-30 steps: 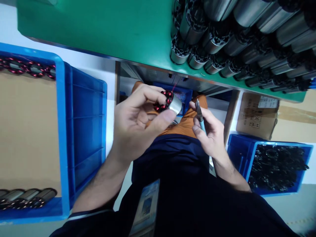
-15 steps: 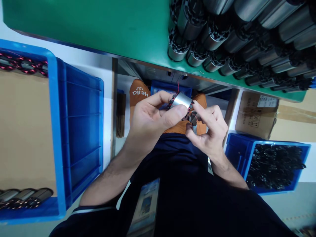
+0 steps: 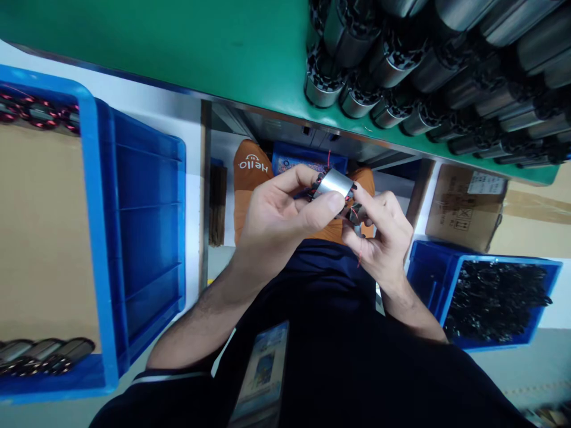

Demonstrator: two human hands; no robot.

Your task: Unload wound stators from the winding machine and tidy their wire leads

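My left hand (image 3: 281, 214) is closed around a motor stator (image 3: 333, 183), its thumb lying across the smooth silver casing. Black teeth and red winding wire show at both ends, and a loose red wire end sticks up at the top. My right hand (image 3: 383, 235) is curled at the stator's right end, with the index fingertip touching its rim. Between that index finger and thumb is a small dark-grey piece (image 3: 354, 215), mostly hidden; its kind cannot be made out. A thin red wire (image 3: 359, 254) lies against the right thumb.
Rows of stator cores (image 3: 323, 89) stand on the green tabletop (image 3: 178, 47) ahead. To the left, a blue crate (image 3: 107, 238) holds wound stators and cardboard. On the right are a blue bin (image 3: 450, 291) of black parts and a cardboard box (image 3: 464, 205). Another blue box (image 3: 285, 151) sits beyond my knees.
Both hands and the stator have shifted slightly to the right. A red wire now shows against the right thumb. The dark piece in the right fingers is more hidden.
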